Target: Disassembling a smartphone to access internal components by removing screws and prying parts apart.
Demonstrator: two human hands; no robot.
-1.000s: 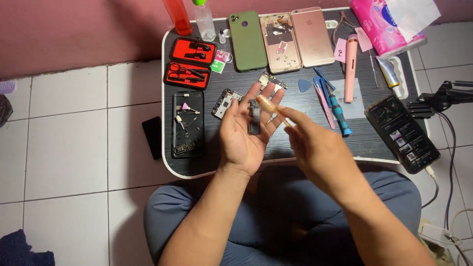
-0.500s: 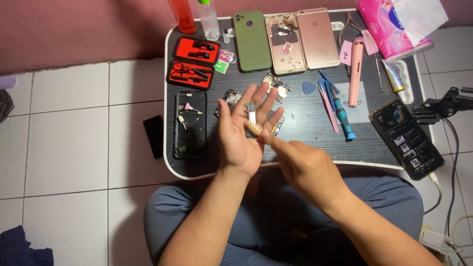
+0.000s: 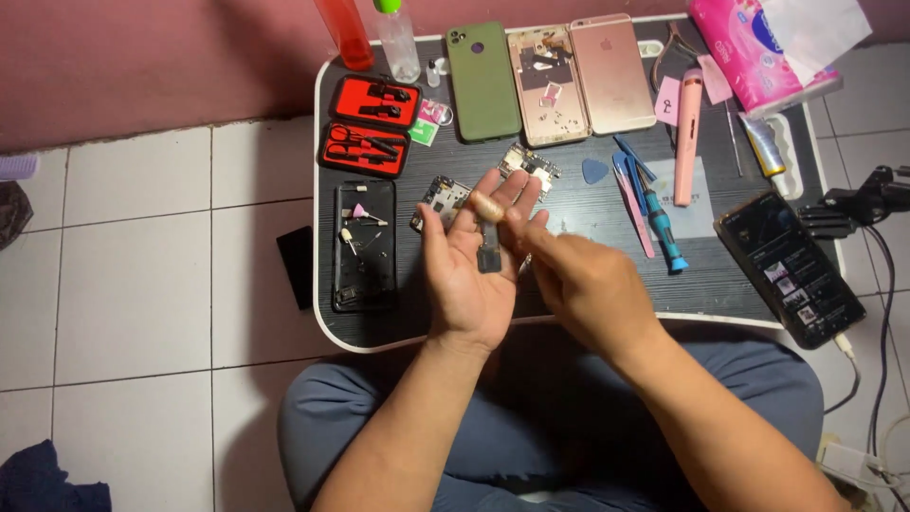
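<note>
the right hand (image 3: 583,284) is motion-blurred, and its fingertips cover part of the small dark part (image 3: 489,258) lying across the left hand (image 3: 469,275), so the grip cannot be told. far above the hands, the red bottle (image 3: 346,33) and clear bottle (image 3: 396,40) are cut off by the top edge. the tiny loose bits on the table (image 3: 569,313) just beyond the left hand's fingertips are too small to tell.

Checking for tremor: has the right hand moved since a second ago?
Yes. The right hand has drawn back toward the person's body, away from the blue-handled screwdriver on the table, while its fingertips remain at the left hand.
</note>
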